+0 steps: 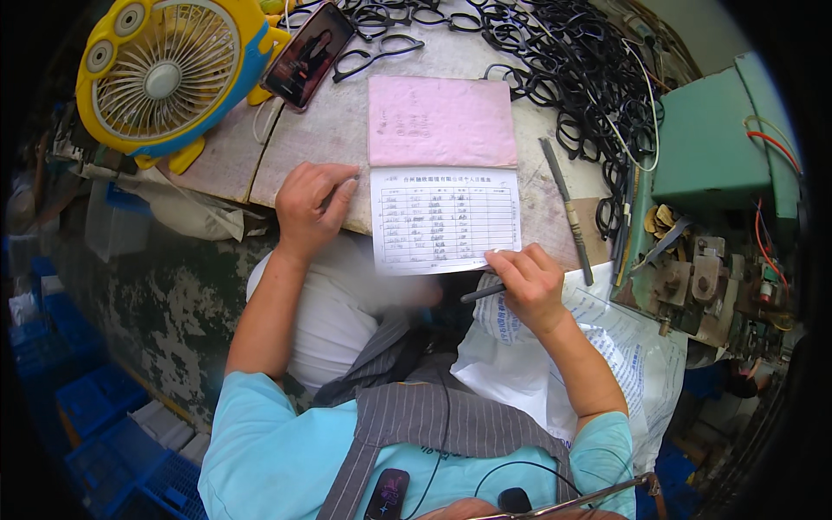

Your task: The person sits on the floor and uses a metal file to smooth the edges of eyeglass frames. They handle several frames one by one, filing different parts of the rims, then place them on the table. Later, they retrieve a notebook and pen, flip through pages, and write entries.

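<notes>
Spectacles [649,480], one pair, are nearest; next, the right hand [533,284] grasps one pen [482,294] and touches one booklet [444,221] overhanging the desk's [316,130] front edge. On that edge the left hand [309,208] curls, grip unclear. Left corner: one fan [163,81], one phone [308,57]; far right, countless black frames [594,95].

the person's 2 bare hands sit well apart, the left farther forward. the left hand [310,208] is loosely curled, its bent fingers angled toward the right hand [530,284], which has its fingers folded in and its fingertips pointing leftward. behind the left hand, the bare left forearm [267,334] slants back and outward to a short light-blue fabric sleeve; behind the right hand, the bare right forearm [579,360] slants back, also outward.
</notes>
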{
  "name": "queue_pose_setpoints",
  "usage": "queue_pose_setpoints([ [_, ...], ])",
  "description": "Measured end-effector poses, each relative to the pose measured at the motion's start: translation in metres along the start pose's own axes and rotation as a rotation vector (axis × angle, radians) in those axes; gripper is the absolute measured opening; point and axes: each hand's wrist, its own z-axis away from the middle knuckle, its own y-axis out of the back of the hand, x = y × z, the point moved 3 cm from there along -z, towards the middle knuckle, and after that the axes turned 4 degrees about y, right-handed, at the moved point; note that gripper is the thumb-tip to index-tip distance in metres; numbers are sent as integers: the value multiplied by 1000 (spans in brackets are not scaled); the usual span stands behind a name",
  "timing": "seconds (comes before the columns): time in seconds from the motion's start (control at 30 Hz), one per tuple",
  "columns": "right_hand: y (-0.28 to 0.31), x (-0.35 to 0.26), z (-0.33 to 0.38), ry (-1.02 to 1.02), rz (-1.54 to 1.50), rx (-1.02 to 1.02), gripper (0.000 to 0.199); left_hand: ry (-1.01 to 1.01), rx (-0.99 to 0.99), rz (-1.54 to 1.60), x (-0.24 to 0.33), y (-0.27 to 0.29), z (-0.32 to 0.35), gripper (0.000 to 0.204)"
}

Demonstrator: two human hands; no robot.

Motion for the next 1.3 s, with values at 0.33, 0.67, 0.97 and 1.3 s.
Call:
queue_pose_setpoints([
  [0.33,0,-1,1,-12,-7,1,28,23,4,6,0,-1,0,10],
  [0.67,-1,-3,1,-15,-3,-11,31,3,4,-30,0,0,1,10],
  [0.97,-3,-5,5,-20,-4,-34,35,-7,8,-9,0,-1,0,10],
  [1.3,-4,-7,6,-32,4,-36,35,10,4,-14,-1,-1,1,10],
])
